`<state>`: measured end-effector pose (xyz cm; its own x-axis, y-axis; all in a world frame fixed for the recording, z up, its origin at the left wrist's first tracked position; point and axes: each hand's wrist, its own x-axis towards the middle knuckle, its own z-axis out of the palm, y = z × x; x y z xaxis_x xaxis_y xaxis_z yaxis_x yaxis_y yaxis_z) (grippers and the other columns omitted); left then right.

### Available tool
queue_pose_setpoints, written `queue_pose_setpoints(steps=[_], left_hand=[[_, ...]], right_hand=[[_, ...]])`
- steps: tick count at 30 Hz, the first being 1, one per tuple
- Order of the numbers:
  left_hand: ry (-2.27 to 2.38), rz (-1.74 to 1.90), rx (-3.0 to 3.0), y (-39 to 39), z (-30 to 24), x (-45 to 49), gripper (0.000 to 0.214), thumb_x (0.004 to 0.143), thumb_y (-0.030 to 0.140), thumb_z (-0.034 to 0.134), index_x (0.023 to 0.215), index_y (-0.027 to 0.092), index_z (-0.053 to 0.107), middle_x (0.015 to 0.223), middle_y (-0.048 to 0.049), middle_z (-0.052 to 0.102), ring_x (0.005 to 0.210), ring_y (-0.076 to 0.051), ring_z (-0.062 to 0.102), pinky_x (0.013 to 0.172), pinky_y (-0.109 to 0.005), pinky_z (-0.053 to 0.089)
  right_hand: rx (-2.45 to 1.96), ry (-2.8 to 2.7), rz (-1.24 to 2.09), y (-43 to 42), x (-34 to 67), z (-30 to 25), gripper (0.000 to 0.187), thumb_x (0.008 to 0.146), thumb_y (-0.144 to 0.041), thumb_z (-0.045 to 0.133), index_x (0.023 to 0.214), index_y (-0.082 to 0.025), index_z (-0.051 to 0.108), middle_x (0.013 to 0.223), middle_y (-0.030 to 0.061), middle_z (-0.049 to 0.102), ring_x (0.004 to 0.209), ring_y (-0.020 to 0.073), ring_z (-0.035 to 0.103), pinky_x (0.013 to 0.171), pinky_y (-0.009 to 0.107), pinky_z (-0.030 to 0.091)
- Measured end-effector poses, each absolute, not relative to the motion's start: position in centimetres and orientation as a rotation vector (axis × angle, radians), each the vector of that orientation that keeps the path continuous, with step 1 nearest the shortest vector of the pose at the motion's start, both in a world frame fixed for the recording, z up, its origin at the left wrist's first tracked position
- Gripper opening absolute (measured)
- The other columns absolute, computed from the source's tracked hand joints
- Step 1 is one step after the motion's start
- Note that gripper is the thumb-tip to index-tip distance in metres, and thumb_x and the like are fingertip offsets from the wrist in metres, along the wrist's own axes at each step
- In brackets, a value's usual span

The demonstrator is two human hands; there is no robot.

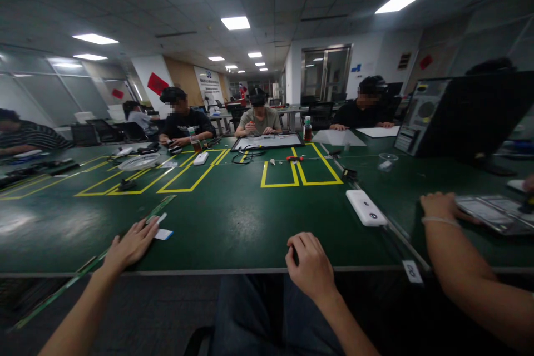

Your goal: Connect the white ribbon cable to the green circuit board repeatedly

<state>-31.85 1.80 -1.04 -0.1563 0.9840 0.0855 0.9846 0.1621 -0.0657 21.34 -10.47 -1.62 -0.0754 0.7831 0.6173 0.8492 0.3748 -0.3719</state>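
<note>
My left hand (pixel 131 242) lies with fingers stretched out flat over a long, narrow green circuit board strip (pixel 85 271). The strip runs slantwise under the palm, and its near end juts past the table's front edge. Just beyond the fingertips is a small white tab with a blue edge (pixel 164 234), touching or close to the strip; I cannot tell which. At the table's front edge my right hand (pixel 309 261) rests with its fingers curled in. A dark gap shows between thumb and forefinger, and whatever may be inside is hidden.
A white power bank (pixel 365 208) with a cable lies right of my right hand. Beyond it, a co-worker's arm (pixel 463 250) reaches to a metal-framed panel (pixel 496 213). Yellow tape outlines (pixel 279 185), a red-handled tool (pixel 295 158) and a computer tower (pixel 429 114) are farther back.
</note>
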Motion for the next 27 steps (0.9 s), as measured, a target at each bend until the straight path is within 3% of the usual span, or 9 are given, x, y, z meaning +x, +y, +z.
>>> queue_pose_setpoints(steps=[4, 13, 17, 21, 27], left_hand=[[-2.503, 0.033, -1.724, 1.3, -0.5, -34.1, 0.066, 0.107, 0.049, 0.004, 0.161, 0.028, 0.036, 0.166, -0.0097, 0.038, 0.153, -0.031, 0.037, 0.112, -0.064, 0.035], [-2.421, -0.109, -1.573, 0.0, 0.7, -31.9, 0.067, 0.106, 0.041, 0.014, 0.16, 0.013, 0.041, 0.162, -0.0198, 0.043, 0.15, -0.035, 0.041, 0.115, -0.049, 0.035], [-2.585, -0.157, -1.527, -0.1, 0.5, -32.5, 0.068, 0.104, 0.044, 0.018, 0.16, 0.013, 0.04, 0.163, -0.0201, 0.041, 0.14, -0.038, 0.053, 0.107, -0.046, 0.044], [-2.688, -0.133, -1.591, 0.1, 0.6, -33.4, 0.071, 0.103, 0.051, 0.021, 0.16, 0.013, 0.04, 0.153, -0.0204, 0.055, 0.128, -0.038, 0.063, 0.097, -0.041, 0.05], [-2.597, -0.096, -1.645, 0.6, 0.1, -33.5, 0.068, 0.105, 0.046, 0.022, 0.157, 0.008, 0.043, 0.16, -0.0174, 0.047, 0.142, -0.032, 0.05, 0.11, -0.041, 0.041]], right_hand=[[-1.413, -1.858, -0.106, -10.4, 21.3, -1.8, 0.014, 0.089, -0.01, 0.055, 0.093, -0.022, 0.061, 0.094, 0.0056, 0.063, 0.094, 0.023, 0.058, 0.085, 0.036, 0.046], [-1.408, -1.858, -0.091, -10.4, 21.3, -1.7, 0.015, 0.09, -0.009, 0.053, 0.093, -0.022, 0.061, 0.094, 0.0059, 0.063, 0.094, 0.0237, 0.059, 0.086, 0.037, 0.046], [-1.421, -1.861, -0.109, -10.4, 21.2, -1.5, 0.015, 0.09, -0.01, 0.053, 0.092, -0.023, 0.06, 0.093, 0.0058, 0.063, 0.093, 0.0236, 0.059, 0.085, 0.036, 0.046], [-1.443, -1.869, -0.143, -10.4, 21.1, -1.5, 0.015, 0.09, -0.01, 0.054, 0.092, -0.023, 0.061, 0.093, 0.0057, 0.063, 0.093, 0.0233, 0.059, 0.086, 0.035, 0.045], [-1.436, -1.863, -0.119, -10.3, 21.1, -1.6, 0.014, 0.089, -0.01, 0.055, 0.093, -0.021, 0.061, 0.093, 0.0054, 0.063, 0.093, 0.023, 0.058, 0.086, 0.036, 0.045]])
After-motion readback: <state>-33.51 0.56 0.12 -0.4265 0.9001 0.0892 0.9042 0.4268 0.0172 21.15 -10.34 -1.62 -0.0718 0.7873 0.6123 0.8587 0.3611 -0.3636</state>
